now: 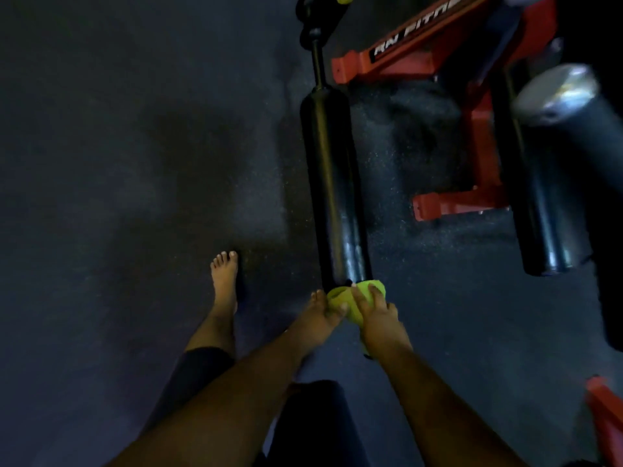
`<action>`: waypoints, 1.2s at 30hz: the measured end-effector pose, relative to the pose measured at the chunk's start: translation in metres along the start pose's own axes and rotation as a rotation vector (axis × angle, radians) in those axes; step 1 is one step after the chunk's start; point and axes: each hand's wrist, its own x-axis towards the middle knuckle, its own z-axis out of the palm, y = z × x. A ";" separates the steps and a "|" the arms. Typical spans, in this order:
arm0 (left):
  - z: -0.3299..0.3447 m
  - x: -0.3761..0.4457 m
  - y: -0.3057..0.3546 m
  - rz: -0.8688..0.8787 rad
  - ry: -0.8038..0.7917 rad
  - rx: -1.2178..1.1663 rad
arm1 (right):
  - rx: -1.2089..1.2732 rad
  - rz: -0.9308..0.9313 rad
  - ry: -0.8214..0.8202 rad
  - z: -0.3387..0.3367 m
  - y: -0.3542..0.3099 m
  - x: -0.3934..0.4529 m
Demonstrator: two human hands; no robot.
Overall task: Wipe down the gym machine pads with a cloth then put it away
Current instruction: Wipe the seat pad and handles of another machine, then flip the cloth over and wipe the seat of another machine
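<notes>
Both our hands, left (322, 313) and right (379, 316), hold a yellow-green cloth (357, 298) against the near end of a black roller pad (332, 183), fingers pinching it.

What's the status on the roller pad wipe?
Both hands, left hand and right hand, grip yellow-green cloth at near end of black roller pad. Nothing blocking.

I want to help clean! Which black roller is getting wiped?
The long roller pad on the left: both hands hold the yellow-green cloth at its near end. The right roller is untouched.
</notes>
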 end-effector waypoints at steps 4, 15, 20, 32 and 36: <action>0.003 -0.109 0.028 0.091 0.109 -0.180 | 0.276 -0.175 0.235 -0.050 -0.027 -0.079; -0.057 -0.347 0.057 0.484 0.523 -0.278 | 0.642 -0.541 0.424 -0.101 -0.137 -0.247; -0.093 -0.438 0.028 0.576 0.705 0.048 | 0.521 -0.799 0.466 -0.114 -0.196 -0.296; -0.175 -0.653 -0.096 0.580 1.039 0.414 | 0.496 -1.166 0.443 -0.078 -0.389 -0.439; -0.196 -0.715 -0.140 0.515 1.100 0.528 | 0.380 -1.274 0.310 -0.058 -0.442 -0.484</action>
